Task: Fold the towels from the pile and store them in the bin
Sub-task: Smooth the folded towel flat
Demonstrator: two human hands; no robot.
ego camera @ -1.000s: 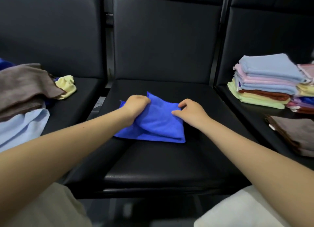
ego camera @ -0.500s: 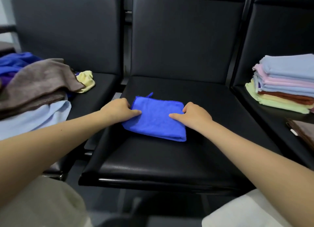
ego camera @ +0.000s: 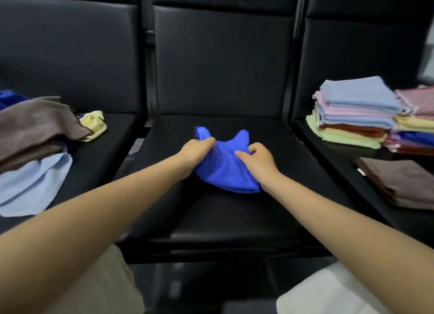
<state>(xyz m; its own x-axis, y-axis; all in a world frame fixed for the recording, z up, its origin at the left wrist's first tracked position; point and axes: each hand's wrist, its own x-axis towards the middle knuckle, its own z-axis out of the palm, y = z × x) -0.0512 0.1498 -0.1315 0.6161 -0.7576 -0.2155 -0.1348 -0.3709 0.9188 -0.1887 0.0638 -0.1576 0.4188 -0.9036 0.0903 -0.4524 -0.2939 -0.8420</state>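
Both hands clutch the blue towel (ego camera: 225, 170) on the middle black seat (ego camera: 234, 219). The left hand (ego camera: 196, 150) bunches one far corner; the right hand (ego camera: 257, 159) pinches beside the other.

Middle seat (ego camera: 234, 219) front part free for hand to pass. Left seat (ego camera: 112, 149) blocked by unfolded towel pile (ego camera: 35, 135). Right seat (ego camera: 333, 163) blocked by folded stacks (ego camera: 357, 114), brown towel (ego camera: 399, 182) at front edge.

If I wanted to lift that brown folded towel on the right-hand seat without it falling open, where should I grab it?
Probably the brown folded towel is best pinched along its thick near edge, fingers coming from the front with the thumb on top. It lies flat and alone on the seat, with that stacked edge facing you, so all layers should be caught together.
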